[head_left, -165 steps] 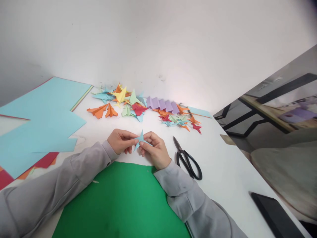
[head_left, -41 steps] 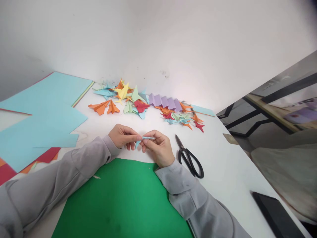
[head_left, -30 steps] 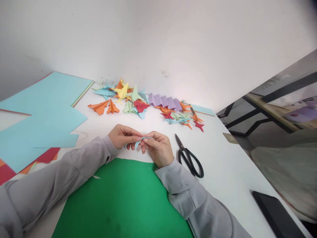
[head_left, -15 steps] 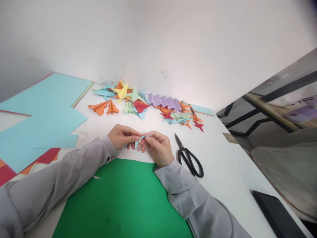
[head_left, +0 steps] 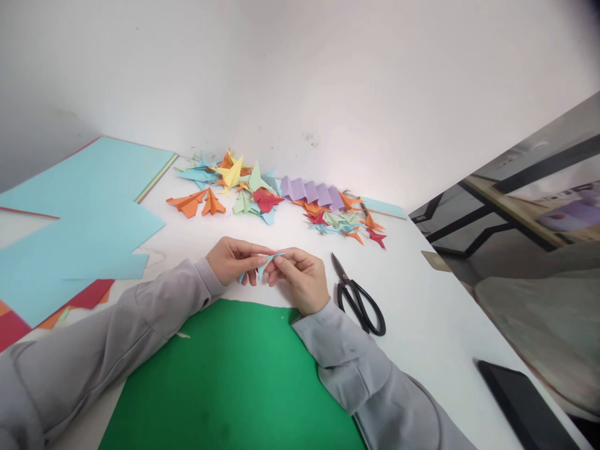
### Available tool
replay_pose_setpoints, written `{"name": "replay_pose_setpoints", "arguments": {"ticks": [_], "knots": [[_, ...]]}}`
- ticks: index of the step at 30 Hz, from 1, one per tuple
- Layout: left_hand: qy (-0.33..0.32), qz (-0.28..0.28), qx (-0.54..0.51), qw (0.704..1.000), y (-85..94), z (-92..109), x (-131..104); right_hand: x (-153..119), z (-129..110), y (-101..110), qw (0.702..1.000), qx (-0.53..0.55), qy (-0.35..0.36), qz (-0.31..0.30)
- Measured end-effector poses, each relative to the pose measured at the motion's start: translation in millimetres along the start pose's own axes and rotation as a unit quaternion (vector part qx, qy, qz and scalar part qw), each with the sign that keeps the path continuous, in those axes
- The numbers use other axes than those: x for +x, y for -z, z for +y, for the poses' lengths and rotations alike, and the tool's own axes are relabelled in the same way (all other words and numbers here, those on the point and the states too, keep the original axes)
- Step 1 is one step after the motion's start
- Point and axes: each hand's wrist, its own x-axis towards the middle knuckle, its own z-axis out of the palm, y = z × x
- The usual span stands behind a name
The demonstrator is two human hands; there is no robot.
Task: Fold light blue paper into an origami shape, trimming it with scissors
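Between my two hands is a small folded piece of light blue paper point(head_left: 262, 269), held just above the far edge of the green sheet point(head_left: 234, 369). My left hand point(head_left: 233, 259) pinches its left side between thumb and fingers. From the other side, my right hand point(head_left: 304, 278) grips it with thumb and forefinger. The fingers cover much of the paper, so its full shape is hidden. Black-handled scissors point(head_left: 359, 297) lie to the right of my right hand, blades pointing away.
Folded paper figures in several colours point(head_left: 234, 178) are heaped along the wall, beside a pleated purple paper strip point(head_left: 312, 192). Light blue sheets point(head_left: 89, 219) cover the table's left side. A dark flat device point(head_left: 522, 403) rests near the right edge.
Both hands have shifted very slightly, still pinching the blue paper. Its hanging flap has moved a little to the right. Everything else stays in place.
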Motion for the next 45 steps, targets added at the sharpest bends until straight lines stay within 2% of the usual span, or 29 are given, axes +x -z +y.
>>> {"name": "replay_pose_setpoints", "arguments": {"ticks": [13,17,21,26,35,45], "knots": [[-0.008,0.001,0.003,1.0,0.3,-2.7,-0.9,1.0,2.4,1.2,0.999,0.048,-0.008,-0.019],[-0.016,0.038,0.004,0.999,-2.3,-2.9,-1.4,2.7,4.5,1.8,0.998,0.064,-0.01,-0.015],[-0.033,0.083,0.018,0.996,-6.5,-3.1,-1.7,4.5,6.2,-0.1,0.999,0.019,-0.023,0.013],[-0.043,0.092,0.035,0.994,-8.7,-5.3,-2.5,5.9,5.2,-1.9,0.999,0.007,-0.03,0.026],[-0.114,0.116,0.073,0.984,-10.5,-4.9,-5.7,8.7,4.0,3.3,0.999,0.012,-0.023,-0.02],[-0.138,0.101,0.123,0.978,-8.5,-8.5,-6.0,9.5,0.9,7.7,0.999,0.012,-0.029,-0.035]]}}
